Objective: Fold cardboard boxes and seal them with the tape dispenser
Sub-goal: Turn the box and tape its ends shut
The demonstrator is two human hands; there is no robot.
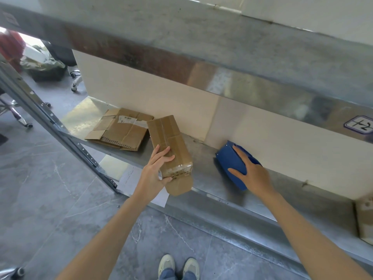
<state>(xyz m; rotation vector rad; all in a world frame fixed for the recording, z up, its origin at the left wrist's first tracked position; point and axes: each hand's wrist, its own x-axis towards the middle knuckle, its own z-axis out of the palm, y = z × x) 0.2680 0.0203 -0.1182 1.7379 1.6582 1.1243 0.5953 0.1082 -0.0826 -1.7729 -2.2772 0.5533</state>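
A long brown cardboard box lies on the metal shelf, its near end flap hanging over the front edge. My left hand grips that near end, fingers on top and thumb underneath. To the right, the blue tape dispenser sits on the shelf by the back wall. My right hand lies over it with the fingers spread on its top and the thumb on its near side.
A stack of flattened cardboard boxes lies on the shelf to the left. An upper shelf overhangs the work area. Another cardboard box stands at the right edge. A sheet of paper lies below the shelf; office chairs stand far left.
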